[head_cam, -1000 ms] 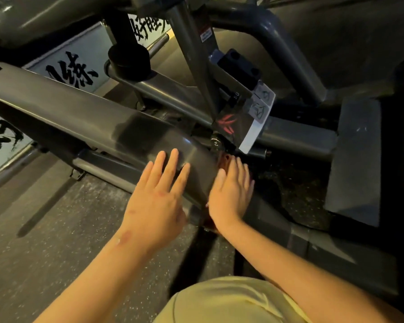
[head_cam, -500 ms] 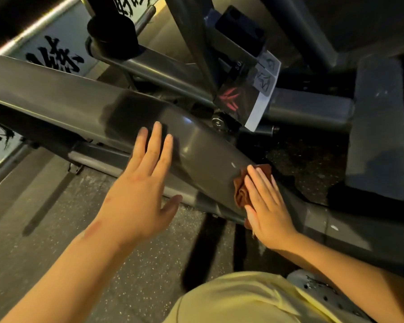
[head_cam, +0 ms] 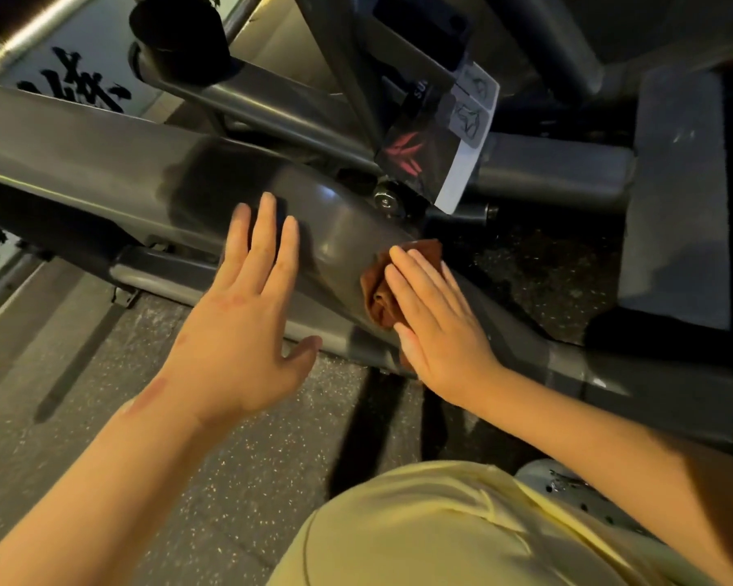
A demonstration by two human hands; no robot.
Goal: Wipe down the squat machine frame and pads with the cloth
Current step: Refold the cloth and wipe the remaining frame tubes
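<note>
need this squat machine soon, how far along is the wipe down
Done: nothing shows for certain; the grey beam looks glossy but no wiped streaks are visible. In hand: the right hand presses the brown cloth flat on the beam's lower end while the left hand lies open over it. Left, likely: the rear tubes and the dark flat plate.

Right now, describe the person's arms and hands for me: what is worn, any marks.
Both forearms are bare, with no sleeves, gloves, watch or rings in view. The left hand has streaky marks on its back, and a longer mark lies near that wrist. The right hand shows no marks that I can see. A pale yellow garment covers the body below.
</note>
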